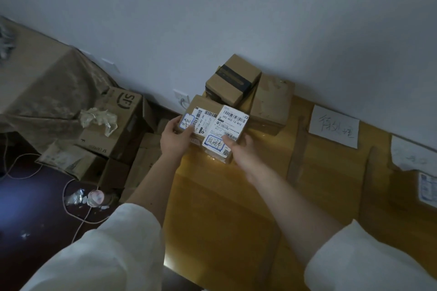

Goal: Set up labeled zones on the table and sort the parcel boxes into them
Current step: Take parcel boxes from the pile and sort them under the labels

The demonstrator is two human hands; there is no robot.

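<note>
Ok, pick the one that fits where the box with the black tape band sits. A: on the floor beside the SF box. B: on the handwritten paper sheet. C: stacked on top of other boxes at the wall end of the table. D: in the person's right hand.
C: the box with the black tape band rests on other cardboard boxes by the wall, beyond both hands.

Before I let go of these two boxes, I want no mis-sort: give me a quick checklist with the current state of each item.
1. Left hand grips the left parcel: ok.
2. Right hand grips the right parcel: ok.
3. Both handwritten blue status tags face up: ok.
4. Tags match this zone: cannot tell, no zone sheet shows here.
5. Stack behind, taped box on top, sits steady: ok.
6. Next zone's paper sheet lies flat, uncovered: ok.
</note>
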